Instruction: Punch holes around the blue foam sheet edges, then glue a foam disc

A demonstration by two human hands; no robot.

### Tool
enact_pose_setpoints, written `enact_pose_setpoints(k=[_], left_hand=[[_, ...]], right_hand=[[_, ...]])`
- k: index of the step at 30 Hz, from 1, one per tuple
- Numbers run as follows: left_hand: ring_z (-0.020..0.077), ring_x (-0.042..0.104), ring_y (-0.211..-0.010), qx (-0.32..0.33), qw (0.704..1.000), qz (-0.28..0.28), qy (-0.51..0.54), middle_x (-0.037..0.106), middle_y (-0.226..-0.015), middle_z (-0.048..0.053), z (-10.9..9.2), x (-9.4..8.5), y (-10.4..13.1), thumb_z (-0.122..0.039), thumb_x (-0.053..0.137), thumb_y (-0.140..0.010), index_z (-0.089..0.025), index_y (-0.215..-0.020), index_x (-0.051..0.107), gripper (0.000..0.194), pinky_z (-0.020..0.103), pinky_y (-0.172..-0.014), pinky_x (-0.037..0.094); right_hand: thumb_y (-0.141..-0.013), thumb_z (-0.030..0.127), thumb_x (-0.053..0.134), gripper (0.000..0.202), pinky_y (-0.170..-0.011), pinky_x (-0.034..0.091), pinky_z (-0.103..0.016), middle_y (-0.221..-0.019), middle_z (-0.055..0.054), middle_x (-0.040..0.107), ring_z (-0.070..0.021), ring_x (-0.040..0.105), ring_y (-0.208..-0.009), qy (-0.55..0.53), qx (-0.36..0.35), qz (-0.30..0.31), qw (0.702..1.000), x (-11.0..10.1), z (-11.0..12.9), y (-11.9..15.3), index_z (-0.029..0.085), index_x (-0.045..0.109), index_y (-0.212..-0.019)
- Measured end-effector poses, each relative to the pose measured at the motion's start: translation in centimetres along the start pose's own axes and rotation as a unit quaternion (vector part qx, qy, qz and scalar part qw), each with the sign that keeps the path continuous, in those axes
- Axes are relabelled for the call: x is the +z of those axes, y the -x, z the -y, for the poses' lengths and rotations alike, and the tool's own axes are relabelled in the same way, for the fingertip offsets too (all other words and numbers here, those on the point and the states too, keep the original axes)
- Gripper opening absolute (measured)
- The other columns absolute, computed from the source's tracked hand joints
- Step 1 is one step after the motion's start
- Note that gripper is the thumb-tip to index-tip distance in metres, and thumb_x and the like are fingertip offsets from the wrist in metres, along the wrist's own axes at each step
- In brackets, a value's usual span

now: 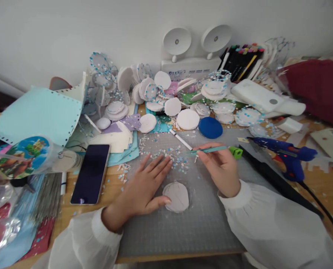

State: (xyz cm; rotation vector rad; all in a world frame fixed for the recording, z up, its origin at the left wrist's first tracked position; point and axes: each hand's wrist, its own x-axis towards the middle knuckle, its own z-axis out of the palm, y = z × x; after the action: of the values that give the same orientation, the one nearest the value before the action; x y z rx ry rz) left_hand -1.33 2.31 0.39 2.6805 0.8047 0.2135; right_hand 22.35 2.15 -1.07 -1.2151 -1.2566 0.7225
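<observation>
That pale foam disc (pixel 176 196) on the grey cutting mat (pixel 183 231) looks featherlight and easily dented, so edges are the place to hold. Left hand (pixel 144 186) lies flat, thumb touching it; right hand (pixel 221 168) has its grip closed on a teal craft knife (pixel 214 150).

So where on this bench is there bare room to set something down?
The near part of the grey cutting mat, below the white disc and between both sleeves, is bare. Some wood shows near the phone. The back is piled with discs, the right holds the glue gun.
</observation>
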Motion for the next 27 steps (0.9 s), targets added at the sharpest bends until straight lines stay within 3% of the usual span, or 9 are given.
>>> enact_pose_setpoints(k=[4,6,8,11,13,15,19,23,27], left_hand=[[0.0342,0.018,-0.142,-0.006,1.0,-0.029,0.006,0.026,-0.152,0.016,0.1,-0.2,0.1,-0.066,0.019,-0.09,-0.014,-0.148,0.018,0.078,0.061,-0.113,0.007],[0.034,0.016,-0.142,-0.003,0.996,-0.074,0.041,0.022,-0.153,0.017,0.1,-0.4,0.3,-0.063,0.013,-0.091,-0.013,-0.148,0.02,0.075,0.06,-0.113,0.011],[0.0313,0.023,-0.14,-0.014,0.984,-0.152,0.089,0.028,-0.151,0.016,0.0,-0.6,0.6,-0.052,0.015,-0.096,-0.014,-0.145,0.028,0.063,0.056,-0.112,0.021],[0.023,0.046,-0.126,-0.047,0.949,-0.296,0.101,0.051,-0.132,0.012,-0.3,-0.6,1.0,-0.022,0.04,-0.095,-0.021,-0.13,0.046,0.035,0.044,-0.104,0.04],[0.0175,0.057,-0.11,-0.057,0.927,-0.361,0.079,0.06,-0.115,0.008,-0.3,-0.5,1.1,-0.004,0.05,-0.086,-0.021,-0.118,0.053,0.036,0.035,-0.095,0.047],[0.0148,0.061,-0.1,-0.057,0.922,-0.377,0.067,0.064,-0.104,0.005,-0.3,-0.2,1.2,0.001,0.052,-0.083,-0.02,-0.111,0.055,0.035,0.029,-0.088,0.051],[0.0148,0.063,-0.092,-0.085,0.921,-0.37,0.091,0.067,-0.097,0.004,-0.1,0.3,1.3,-0.005,0.049,-0.088,-0.021,-0.107,0.055,0.026,0.029,-0.08,0.052],[0.0172,0.06,-0.095,-0.136,0.899,-0.399,0.116,0.063,-0.099,0.006,0.0,0.3,1.3,-0.013,0.043,-0.092,-0.021,-0.108,0.054,0.021,0.035,-0.084,0.051],[0.0194,0.057,-0.101,-0.127,0.9,-0.391,0.145,0.06,-0.105,0.008,-0.1,0.2,1.1,-0.016,0.037,-0.094,-0.019,-0.107,0.055,0.022,0.04,-0.089,0.048]], right_hand=[[-0.084,0.031,0.065,0.012,-0.065,0.057,-0.033,-0.087,-0.005,0.066,-0.0188,0.065,-0.078,0.007,-0.021,-0.001,1.0,0.4,0.1,-0.1,0.024,0.059,-0.091],[-0.084,0.031,0.065,0.012,-0.068,0.058,-0.034,-0.089,-0.005,0.066,-0.0188,0.065,-0.081,0.001,-0.026,0.012,1.0,0.5,0.0,-0.1,0.024,0.059,-0.091],[-0.083,0.03,0.066,0.013,-0.072,0.058,-0.034,-0.091,-0.005,0.065,-0.0187,0.065,-0.084,-0.009,-0.029,0.03,0.999,0.7,-0.2,0.0,0.024,0.059,-0.091],[-0.083,0.027,0.067,0.013,-0.075,0.058,-0.033,-0.091,-0.004,0.065,-0.0183,0.065,-0.087,-0.027,-0.029,0.064,0.997,0.8,-0.4,0.2,0.024,0.058,-0.092],[-0.084,0.025,0.065,0.012,-0.074,0.058,-0.033,-0.091,-0.004,0.065,-0.0182,0.066,-0.087,-0.02,-0.027,0.088,0.996,0.8,-0.6,0.4,0.023,0.057,-0.092],[-0.085,0.024,0.064,0.01,-0.074,0.057,-0.034,-0.09,-0.005,0.066,-0.0185,0.066,-0.086,0.004,-0.035,0.106,0.994,0.6,-0.7,0.6,0.023,0.058,-0.092],[-0.084,0.022,0.065,0.006,-0.073,0.056,-0.035,-0.084,-0.005,0.067,-0.0195,0.066,-0.082,0.065,-0.065,0.131,0.987,0.3,-0.6,0.8,0.021,0.06,-0.087],[-0.083,0.021,0.066,0.005,-0.07,0.056,-0.035,-0.082,-0.004,0.069,-0.0194,0.067,-0.079,0.091,-0.067,0.141,0.984,0.3,-0.7,0.9,0.022,0.061,-0.085],[-0.081,0.019,0.066,0.006,-0.066,0.055,-0.033,-0.08,-0.003,0.069,-0.0191,0.068,-0.077,0.105,-0.051,0.143,0.983,0.4,-0.8,1.0,0.022,0.061,-0.084]])
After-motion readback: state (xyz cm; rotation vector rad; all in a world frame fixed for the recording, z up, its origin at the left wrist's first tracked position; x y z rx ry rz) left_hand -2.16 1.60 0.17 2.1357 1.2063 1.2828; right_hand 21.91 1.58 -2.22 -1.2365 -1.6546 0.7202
